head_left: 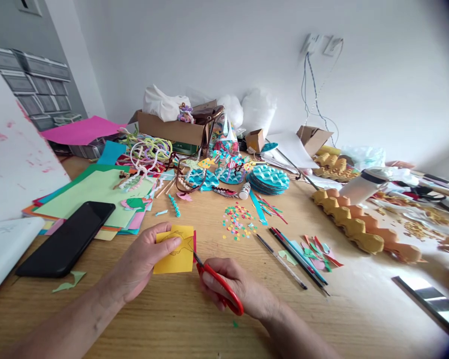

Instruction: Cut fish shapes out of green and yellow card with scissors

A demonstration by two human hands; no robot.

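Between the thumb and fingers of my left hand [153, 254] is a yellow paper [183, 259] with a pencil drawing on it. A strip of red paper [195, 240] shows behind its right edge. My right hand [228, 281] is closed round the handles of red scissors [230, 296]. The blades point up and left and meet the paper's right edge. How far the blades are apart is too small to tell.
A black phone [69, 239] and coloured paper sheets [93, 199] lie at the left. Pencils [297, 259], paper scraps [320, 254] and confetti [237, 222] lie right of centre. Egg cartons [344, 224] stand farther right. Blue discs [268, 180] are stacked behind.
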